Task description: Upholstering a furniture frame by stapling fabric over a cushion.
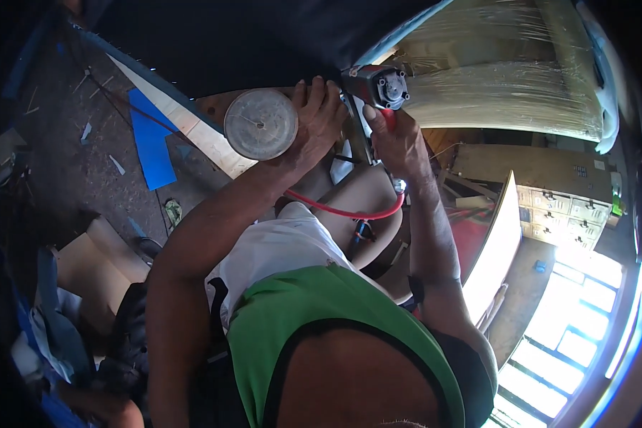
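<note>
My right hand [401,141] is closed round the red handle of a pneumatic staple gun [379,87]. The gun's nose points left, at the edge of a dark fabric covering [242,43] on a large piece of furniture. A red air hose [349,214] hangs from the fitting below the handle and curves left. My left hand [321,118] lies on the fabric's near edge, fingers stretched forward and slightly apart, just left of the gun. Beside its wrist stands a round, grey, flat-ended furniture foot [260,125]. The gun's tip is hidden.
A plastic-wrapped furniture piece [492,78] is at the upper right. A blue sheet [150,139] and scraps lie on the floor to the left. Cardboard [100,264] rests at the lower left. Drawers [560,214] and a bright window [563,342] are on the right.
</note>
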Demonstrator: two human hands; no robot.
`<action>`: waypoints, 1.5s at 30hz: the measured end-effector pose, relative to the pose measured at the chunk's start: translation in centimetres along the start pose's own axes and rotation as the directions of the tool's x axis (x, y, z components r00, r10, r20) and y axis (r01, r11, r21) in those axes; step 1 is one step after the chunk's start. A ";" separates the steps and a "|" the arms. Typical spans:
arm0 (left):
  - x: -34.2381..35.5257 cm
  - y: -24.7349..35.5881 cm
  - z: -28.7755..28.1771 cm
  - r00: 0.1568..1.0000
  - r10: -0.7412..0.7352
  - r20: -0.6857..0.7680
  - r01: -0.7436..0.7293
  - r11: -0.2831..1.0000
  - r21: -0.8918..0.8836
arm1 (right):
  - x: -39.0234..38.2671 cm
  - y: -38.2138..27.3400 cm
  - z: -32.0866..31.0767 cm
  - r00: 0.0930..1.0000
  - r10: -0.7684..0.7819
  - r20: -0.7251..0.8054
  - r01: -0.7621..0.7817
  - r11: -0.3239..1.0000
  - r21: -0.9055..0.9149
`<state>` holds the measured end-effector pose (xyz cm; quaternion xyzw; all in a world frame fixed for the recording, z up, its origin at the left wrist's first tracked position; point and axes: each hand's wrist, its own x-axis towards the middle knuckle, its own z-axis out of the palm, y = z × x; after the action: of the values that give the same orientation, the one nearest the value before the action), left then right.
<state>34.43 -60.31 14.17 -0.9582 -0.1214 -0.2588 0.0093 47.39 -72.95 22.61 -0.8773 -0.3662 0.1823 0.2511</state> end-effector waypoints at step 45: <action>-0.9 -0.2 -1.3 0.960 0.085 0.266 -0.078 0.996 -0.039 | 1.9 7.8 -0.3 0.881 -0.461 0.106 0.448 0.886 0.123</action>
<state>32.96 -60.48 14.84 -0.9886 -0.0783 -0.1283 -0.0100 53.15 -76.39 18.12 -0.7400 -0.5685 0.1932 0.3031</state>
